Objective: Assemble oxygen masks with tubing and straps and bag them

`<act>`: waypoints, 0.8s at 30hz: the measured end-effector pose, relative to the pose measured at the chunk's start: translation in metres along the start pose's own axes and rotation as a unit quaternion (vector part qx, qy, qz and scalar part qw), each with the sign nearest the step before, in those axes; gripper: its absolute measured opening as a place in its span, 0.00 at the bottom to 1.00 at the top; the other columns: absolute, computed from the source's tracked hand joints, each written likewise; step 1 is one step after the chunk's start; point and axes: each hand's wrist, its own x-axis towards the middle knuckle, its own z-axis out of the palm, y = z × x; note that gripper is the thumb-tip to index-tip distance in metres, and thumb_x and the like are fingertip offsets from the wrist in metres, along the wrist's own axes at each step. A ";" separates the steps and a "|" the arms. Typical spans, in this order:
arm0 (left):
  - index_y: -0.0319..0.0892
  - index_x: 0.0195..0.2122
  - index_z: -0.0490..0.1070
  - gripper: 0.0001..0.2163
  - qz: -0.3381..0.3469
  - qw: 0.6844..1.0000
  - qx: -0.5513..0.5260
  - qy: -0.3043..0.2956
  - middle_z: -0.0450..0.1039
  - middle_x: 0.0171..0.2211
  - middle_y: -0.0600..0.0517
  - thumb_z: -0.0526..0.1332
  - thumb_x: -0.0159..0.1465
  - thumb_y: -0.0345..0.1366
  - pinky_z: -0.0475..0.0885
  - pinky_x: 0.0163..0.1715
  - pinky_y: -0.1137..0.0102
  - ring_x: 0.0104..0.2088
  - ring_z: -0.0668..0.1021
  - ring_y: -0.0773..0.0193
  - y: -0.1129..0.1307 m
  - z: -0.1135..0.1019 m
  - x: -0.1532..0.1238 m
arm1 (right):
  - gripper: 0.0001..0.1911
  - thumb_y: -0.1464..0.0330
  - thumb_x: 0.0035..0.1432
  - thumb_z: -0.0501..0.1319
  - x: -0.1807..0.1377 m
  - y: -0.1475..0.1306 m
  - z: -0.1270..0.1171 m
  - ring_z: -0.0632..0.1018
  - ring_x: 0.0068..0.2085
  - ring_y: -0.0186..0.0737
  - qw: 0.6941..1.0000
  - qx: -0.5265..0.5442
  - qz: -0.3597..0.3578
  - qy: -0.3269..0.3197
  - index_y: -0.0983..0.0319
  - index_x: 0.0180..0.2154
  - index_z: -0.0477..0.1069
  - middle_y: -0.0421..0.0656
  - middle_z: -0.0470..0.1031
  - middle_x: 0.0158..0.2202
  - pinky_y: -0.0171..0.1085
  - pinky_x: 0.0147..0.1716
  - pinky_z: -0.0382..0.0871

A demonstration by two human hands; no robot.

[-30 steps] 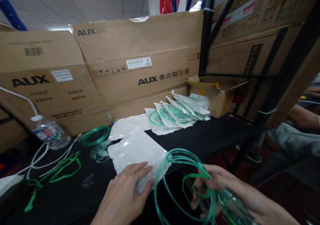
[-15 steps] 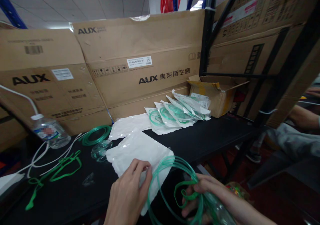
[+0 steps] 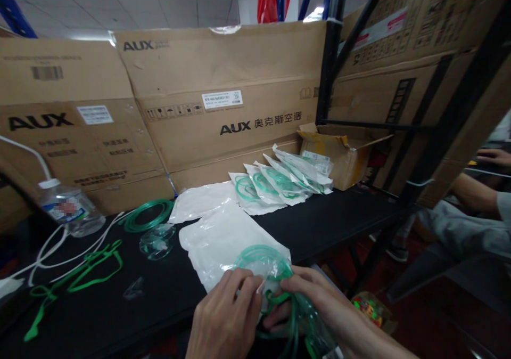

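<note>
- The left hand [image 3: 228, 316] is closed in a pinch, with thumb and fingers nipping the near edge of a plastic bag [image 3: 217, 236].
- The right hand [image 3: 315, 303] is at three o'clock from the left and touches it. It is wrapped around a coil of green tubing [image 3: 259, 256] and a clear mask [image 3: 315, 332], and the mask hangs out of the grip toward five o'clock.
- The tubing's upper loops sit at twelve o'clock from both hands, under the film at the bag's mouth. The lower loops are bunched in the right hand.
- The bag lies flat on the black table [image 3: 319, 215] and stretches away from the hands toward eleven o'clock.
- At ten o'clock from the bag a loose mask [image 3: 157, 240] rests on the table, with a second coil [image 3: 147, 215] just beyond it.
- Further out at nine o'clock lie a green strap [image 3: 93, 266] and a white cable [image 3: 56, 244], near a water bottle [image 3: 67, 210].
- At twelve o'clock from the bag lies an empty bag [image 3: 202, 202].
- At one o'clock a row of filled bags [image 3: 279, 180] overlap one another, just beside a small open box [image 3: 343, 154].
- Large cardboard boxes [image 3: 223, 98] stand along the back of the table.
- Far out at three o'clock, another person's arm [image 3: 475, 188] shows past a black rack post [image 3: 451, 114].
</note>
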 end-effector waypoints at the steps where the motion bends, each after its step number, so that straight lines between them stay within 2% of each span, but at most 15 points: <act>1: 0.46 0.41 0.70 0.08 -0.007 1.000 -0.004 0.004 0.77 0.35 0.52 0.52 0.72 0.32 0.74 0.32 0.71 0.34 0.80 0.63 0.002 0.001 0.000 | 0.26 0.62 0.46 0.73 0.001 0.002 0.001 0.85 0.31 0.49 1.000 0.015 -0.015 0.003 0.66 0.46 0.73 0.48 0.83 0.32 0.44 0.36 0.80; 6: 0.46 0.39 0.68 0.07 -0.062 0.997 -0.033 0.041 0.74 0.32 0.53 0.52 0.72 0.31 0.72 0.32 0.70 0.32 0.78 0.63 0.015 0.005 0.006 | 0.27 0.60 0.45 0.76 0.008 0.018 0.005 0.84 0.42 0.49 0.992 0.082 -0.082 0.046 0.65 0.46 0.77 0.48 0.83 0.38 0.43 0.45 0.77; 9: 0.46 0.39 0.67 0.06 -0.074 0.996 -0.039 0.036 0.74 0.32 0.53 0.52 0.72 0.31 0.71 0.31 0.69 0.31 0.78 0.62 0.022 0.008 0.010 | 0.27 0.57 0.44 0.77 0.015 0.030 0.006 0.82 0.46 0.48 0.987 0.093 -0.109 0.079 0.63 0.43 0.79 0.46 0.83 0.41 0.41 0.47 0.75; 11: 0.46 0.39 0.66 0.06 -0.095 0.995 -0.031 0.028 0.73 0.33 0.53 0.52 0.72 0.31 0.71 0.31 0.67 0.32 0.78 0.61 0.026 0.010 0.011 | 0.25 0.56 0.43 0.77 0.019 0.034 0.009 0.81 0.47 0.48 0.986 0.086 -0.128 0.071 0.63 0.41 0.80 0.45 0.83 0.42 0.39 0.49 0.73; 14: 0.46 0.39 0.66 0.07 -0.115 0.993 -0.009 0.030 0.73 0.32 0.53 0.51 0.72 0.32 0.71 0.31 0.66 0.33 0.78 0.60 0.028 0.013 0.014 | 0.22 0.56 0.45 0.74 0.018 0.030 0.016 0.79 0.48 0.48 0.986 0.100 -0.134 0.015 0.63 0.39 0.80 0.44 0.83 0.41 0.38 0.51 0.70; 18: 0.46 0.39 0.67 0.07 -0.108 0.994 0.007 0.032 0.73 0.31 0.53 0.52 0.72 0.33 0.69 0.29 0.67 0.31 0.78 0.60 0.020 0.012 0.021 | 0.18 0.63 0.47 0.68 0.005 0.014 0.025 0.80 0.47 0.49 0.978 0.164 -0.050 -0.116 0.62 0.42 0.79 0.44 0.82 0.40 0.41 0.51 0.71; 20: 0.46 0.38 0.67 0.08 -0.110 0.993 0.010 0.033 0.73 0.31 0.53 0.51 0.73 0.34 0.69 0.28 0.67 0.31 0.78 0.60 0.014 0.008 0.024 | 0.21 0.68 0.45 0.66 -0.001 0.008 0.025 0.80 0.47 0.48 0.972 0.170 -0.012 -0.163 0.60 0.45 0.79 0.43 0.82 0.41 0.43 0.51 0.71; 22: 0.47 0.38 0.67 0.09 -0.103 0.994 0.013 0.034 0.73 0.31 0.53 0.50 0.73 0.35 0.70 0.29 0.67 0.31 0.79 0.60 0.009 0.002 0.026 | 0.26 0.71 0.45 0.66 -0.006 0.005 0.024 0.81 0.47 0.48 0.970 0.160 0.008 -0.183 0.57 0.50 0.77 0.42 0.82 0.44 0.46 0.52 0.71; 24: 0.47 0.39 0.67 0.09 -0.093 0.995 0.018 0.036 0.74 0.32 0.54 0.50 0.74 0.35 0.71 0.31 0.67 0.32 0.79 0.60 0.005 -0.003 0.026 | 0.26 0.70 0.49 0.69 -0.008 0.005 0.022 0.81 0.47 0.48 0.975 0.145 0.002 -0.169 0.55 0.53 0.75 0.43 0.82 0.47 0.48 0.52 0.71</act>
